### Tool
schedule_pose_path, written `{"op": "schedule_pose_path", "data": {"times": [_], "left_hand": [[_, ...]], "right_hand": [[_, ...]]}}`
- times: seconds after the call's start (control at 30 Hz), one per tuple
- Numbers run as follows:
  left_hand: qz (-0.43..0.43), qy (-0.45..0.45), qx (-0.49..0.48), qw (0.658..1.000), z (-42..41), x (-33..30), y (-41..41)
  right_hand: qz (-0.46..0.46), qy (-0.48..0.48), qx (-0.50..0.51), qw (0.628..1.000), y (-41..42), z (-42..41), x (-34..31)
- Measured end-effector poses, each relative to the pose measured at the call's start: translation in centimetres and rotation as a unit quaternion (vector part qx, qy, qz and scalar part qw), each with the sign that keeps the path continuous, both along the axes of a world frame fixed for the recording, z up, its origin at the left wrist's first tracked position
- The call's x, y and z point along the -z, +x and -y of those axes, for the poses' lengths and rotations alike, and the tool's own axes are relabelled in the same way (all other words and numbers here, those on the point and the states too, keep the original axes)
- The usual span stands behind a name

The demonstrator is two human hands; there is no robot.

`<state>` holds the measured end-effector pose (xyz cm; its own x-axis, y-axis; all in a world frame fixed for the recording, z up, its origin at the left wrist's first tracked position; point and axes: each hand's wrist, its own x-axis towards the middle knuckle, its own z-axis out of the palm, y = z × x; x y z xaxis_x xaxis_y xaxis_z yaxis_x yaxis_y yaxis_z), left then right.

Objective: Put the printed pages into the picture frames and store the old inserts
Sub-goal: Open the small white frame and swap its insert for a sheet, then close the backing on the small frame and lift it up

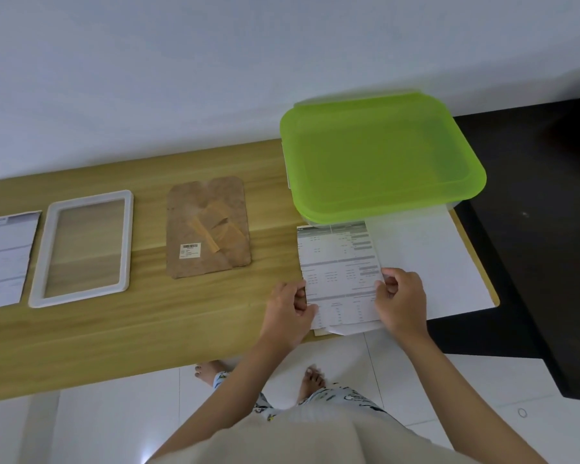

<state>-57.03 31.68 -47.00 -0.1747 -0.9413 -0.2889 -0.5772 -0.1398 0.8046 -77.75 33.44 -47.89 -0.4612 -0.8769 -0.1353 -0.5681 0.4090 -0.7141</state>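
Head view: left hand [290, 311] and right hand [403, 301] pinch the printed page [340, 272] by its side edges, likely squaring it; it lies on the surface [148, 329] below the green-lidded box [382, 159]; empty frame [81, 247] and backing board [208, 226] wait well apart at left.

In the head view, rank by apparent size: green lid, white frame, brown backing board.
1. green lid, clearly largest
2. white frame
3. brown backing board
The frame and board look close, and wide-angle distortion makes their order unsure.
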Motion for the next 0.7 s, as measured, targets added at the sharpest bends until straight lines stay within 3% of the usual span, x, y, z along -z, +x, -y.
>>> {"op": "schedule_pose_path", "data": {"times": [0.3,0.53,0.7], "left_hand": [[-0.018,-0.014,-0.051,0.998,-1.0,-1.0,6.5],[-0.041,-0.034,-0.189,0.98,0.2,-1.6,21.0],[-0.018,-0.062,-0.272,0.96,2.5,-2.4,33.4]], "right_hand": [[-0.108,-0.07,-0.004,0.992,6.1,1.1,-1.1],[-0.068,-0.131,-0.122,0.981,21.5,5.1,-2.4],[0.024,-0.124,-0.197,0.972,34.1,7.0,-4.1]]}}
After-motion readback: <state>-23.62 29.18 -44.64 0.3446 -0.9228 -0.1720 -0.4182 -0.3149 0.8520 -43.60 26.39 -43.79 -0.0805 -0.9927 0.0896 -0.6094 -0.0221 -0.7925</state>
